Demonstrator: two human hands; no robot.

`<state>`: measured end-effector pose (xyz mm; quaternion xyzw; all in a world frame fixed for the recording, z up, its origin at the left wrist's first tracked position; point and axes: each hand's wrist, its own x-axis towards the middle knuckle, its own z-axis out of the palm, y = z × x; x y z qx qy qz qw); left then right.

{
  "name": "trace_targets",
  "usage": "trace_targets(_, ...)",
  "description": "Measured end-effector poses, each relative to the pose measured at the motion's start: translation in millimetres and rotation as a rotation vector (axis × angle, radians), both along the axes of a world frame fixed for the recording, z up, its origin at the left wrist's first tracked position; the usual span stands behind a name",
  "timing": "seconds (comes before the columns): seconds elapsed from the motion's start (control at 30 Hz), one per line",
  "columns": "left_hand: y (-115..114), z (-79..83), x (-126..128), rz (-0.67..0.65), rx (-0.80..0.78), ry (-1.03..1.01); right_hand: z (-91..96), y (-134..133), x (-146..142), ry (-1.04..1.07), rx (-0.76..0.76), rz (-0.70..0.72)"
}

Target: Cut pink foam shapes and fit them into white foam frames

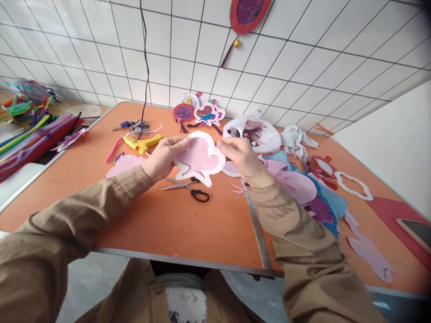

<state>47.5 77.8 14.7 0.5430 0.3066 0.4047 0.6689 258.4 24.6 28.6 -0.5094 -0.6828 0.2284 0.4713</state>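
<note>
Both my hands hold up a pink cloud-shaped foam piece with a white border (pixel 199 159) above the orange table (pixel 161 224). My left hand (pixel 164 154) pinches its left upper edge. Gripping the right upper edge is my right hand (pixel 240 154). Black-handled scissors (pixel 190 188) lie on the table just under the piece. A yellow glue gun (pixel 141 143) rests to the left of my left hand, its black cord running up the tiled wall.
Pink and blue foam scraps (pixel 303 188) pile up on the right, with a white cloud-shaped frame (pixel 353 186) and a white plastic bag (pixel 256 132). Finished ornaments (pixel 202 112) lean on the wall. Pipe cleaners (pixel 30 139) lie at the left. Pliers (pixel 129 124) sit behind the glue gun.
</note>
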Motion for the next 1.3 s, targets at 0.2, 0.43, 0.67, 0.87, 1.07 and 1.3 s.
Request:
trace_targets(0.2, -0.2, 0.4, 1.1, 0.013, -0.016, -0.062, 3.1, -1.5, -4.1, 0.215, -0.247, 0.046)
trace_targets(0.43, 0.7, 2.0, 2.5, 0.045, -0.068, -0.146, 2.6, -0.1, -4.7, 0.282, -0.245, -0.004)
trace_targets(0.67, 4.9, -4.9, -1.6, -0.169, -0.234, -0.169, 4.5, 4.3, 1.0, 0.355, -0.060, -0.094)
trace_targets(0.87, 8.1, -15.8, -5.5, -0.324, -0.193, -0.041, 3.9, 5.0, 3.1, 0.294, -0.013, -0.091)
trace_targets(1.07, 8.6, -10.8, -4.0, -0.252, -0.228, -0.135, 5.4, 3.3, 2.6, 0.275, -0.010, -0.074)
trace_targets(1.3, 13.7, -2.5, -5.6, -0.190, -0.146, -0.159, 3.8, 0.3, -0.5, 0.185, -0.073, -0.032)
